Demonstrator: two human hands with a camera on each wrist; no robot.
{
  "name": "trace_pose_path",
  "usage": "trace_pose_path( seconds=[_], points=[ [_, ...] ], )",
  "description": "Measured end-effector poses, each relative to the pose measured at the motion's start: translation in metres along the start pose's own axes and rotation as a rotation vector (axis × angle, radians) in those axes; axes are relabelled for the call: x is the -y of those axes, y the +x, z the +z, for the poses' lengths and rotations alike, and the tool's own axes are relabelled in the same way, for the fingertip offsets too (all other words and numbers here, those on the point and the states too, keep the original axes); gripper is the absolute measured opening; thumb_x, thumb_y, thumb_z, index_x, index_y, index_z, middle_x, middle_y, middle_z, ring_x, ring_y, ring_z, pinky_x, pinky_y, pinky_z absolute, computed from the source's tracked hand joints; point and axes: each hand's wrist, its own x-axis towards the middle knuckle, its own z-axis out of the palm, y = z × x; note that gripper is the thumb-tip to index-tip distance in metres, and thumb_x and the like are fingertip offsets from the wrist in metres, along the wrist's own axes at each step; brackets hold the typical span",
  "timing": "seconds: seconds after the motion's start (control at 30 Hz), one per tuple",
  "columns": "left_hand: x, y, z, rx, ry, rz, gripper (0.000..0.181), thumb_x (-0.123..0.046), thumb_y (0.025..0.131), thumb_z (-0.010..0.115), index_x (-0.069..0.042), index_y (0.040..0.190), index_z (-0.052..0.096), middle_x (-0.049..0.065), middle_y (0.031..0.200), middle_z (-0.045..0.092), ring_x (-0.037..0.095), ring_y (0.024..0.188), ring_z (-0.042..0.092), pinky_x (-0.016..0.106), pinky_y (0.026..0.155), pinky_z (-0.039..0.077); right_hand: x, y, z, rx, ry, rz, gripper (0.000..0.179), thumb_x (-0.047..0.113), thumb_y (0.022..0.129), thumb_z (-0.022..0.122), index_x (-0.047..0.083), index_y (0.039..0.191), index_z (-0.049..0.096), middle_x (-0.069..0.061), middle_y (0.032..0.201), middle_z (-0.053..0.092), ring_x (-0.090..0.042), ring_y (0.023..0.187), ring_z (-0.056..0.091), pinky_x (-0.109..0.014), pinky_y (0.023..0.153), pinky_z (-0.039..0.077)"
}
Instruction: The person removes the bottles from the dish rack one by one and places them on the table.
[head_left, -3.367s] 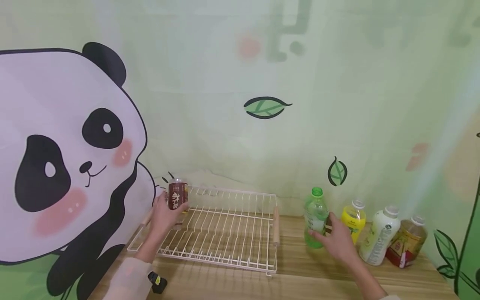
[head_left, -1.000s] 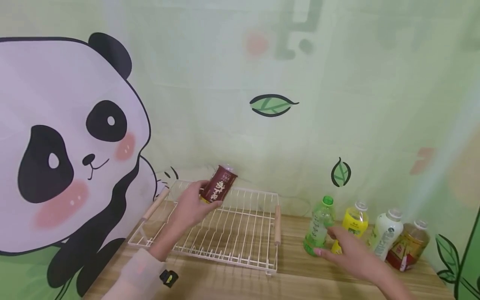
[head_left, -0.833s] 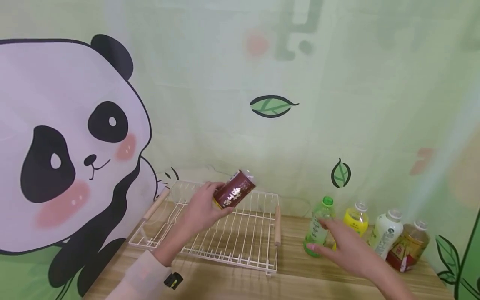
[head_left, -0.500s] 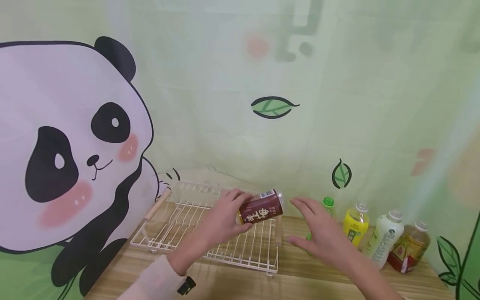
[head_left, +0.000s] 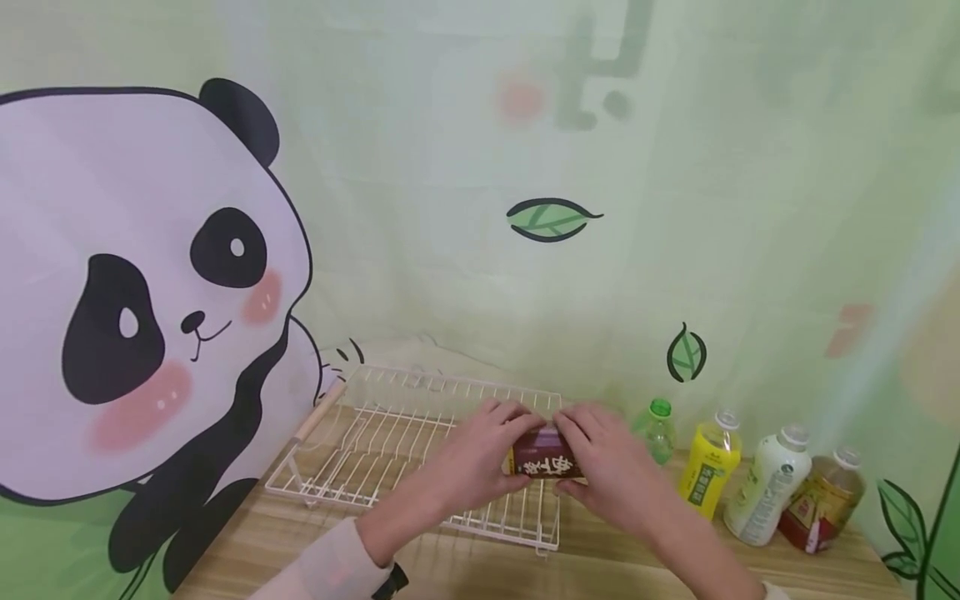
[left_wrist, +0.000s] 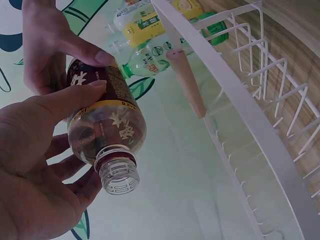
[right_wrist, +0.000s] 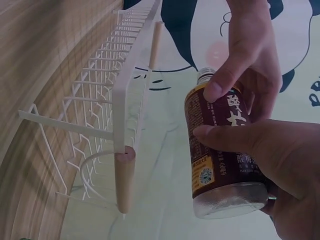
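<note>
Both hands hold a clear plastic drink bottle (head_left: 543,463) with a maroon label, lying sideways above the right end of the white wire rack (head_left: 420,487). My left hand (head_left: 480,454) grips the neck half, thumb across the label. Around the base half curls my right hand (head_left: 617,468), its thumb also on the label. In the left wrist view the bottle's capless mouth (left_wrist: 120,184) points toward the camera side, near the left palm (left_wrist: 35,170). The clear base (right_wrist: 231,201) shows beside the right hand (right_wrist: 292,160) in the right wrist view.
Right of the rack stand a green bottle (head_left: 658,433), a yellow-labelled bottle (head_left: 708,468), a white bottle (head_left: 768,487) and a brown tea bottle (head_left: 822,504) on the wooden table (head_left: 600,575). The rack has wooden handles (right_wrist: 125,185). A panda-printed cloth (head_left: 420,167) hangs behind.
The left hand has carried the maroon-labelled bottle rightward from the rack's left side, tipping it sideways. The right hand has left the green bottle and come over to grip the maroon-labelled one.
</note>
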Motion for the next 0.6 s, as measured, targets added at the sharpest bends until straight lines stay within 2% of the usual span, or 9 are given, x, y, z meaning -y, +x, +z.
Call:
trace_pose_path(
  seconds=[0.27, 0.5, 0.6],
  points=[
    [-0.0015, -0.0008, 0.0051, 0.004, 0.003, -0.005, 0.073, -0.033, 0.083, 0.093, -0.015, 0.146, 0.06, -0.002, 0.14, 0.061, 0.017, 0.126, 0.055, 0.034, 0.107, 0.052, 0.0028, -0.0034, 0.0069, 0.02, -0.034, 0.027, 0.079, 0.034, 0.07, 0.1, 0.001, 0.133, 0.064, -0.01, 0.127, 0.067, -0.031, 0.121, 0.06, -0.052, 0.112, 0.047],
    [-0.0026, 0.0014, 0.0062, 0.012, 0.034, 0.001, 0.077, -0.035, 0.084, 0.092, -0.012, 0.148, 0.057, 0.001, 0.142, 0.061, 0.018, 0.127, 0.055, 0.033, 0.109, 0.051, -0.0002, -0.0047, 0.0055, -0.005, -0.06, 0.017, 0.078, 0.039, 0.068, 0.101, 0.003, 0.129, 0.067, -0.009, 0.125, 0.07, -0.031, 0.12, 0.061, -0.052, 0.108, 0.05],
    [-0.0021, 0.0012, 0.0038, 0.019, -0.029, -0.025, 0.085, -0.039, 0.087, 0.09, -0.01, 0.155, 0.049, 0.005, 0.147, 0.057, 0.022, 0.132, 0.054, 0.037, 0.11, 0.051, -0.003, -0.0073, 0.0041, -0.005, -0.036, 0.042, 0.079, 0.038, 0.067, 0.102, 0.003, 0.129, 0.067, -0.01, 0.125, 0.071, -0.032, 0.12, 0.061, -0.053, 0.106, 0.051]
  ],
)
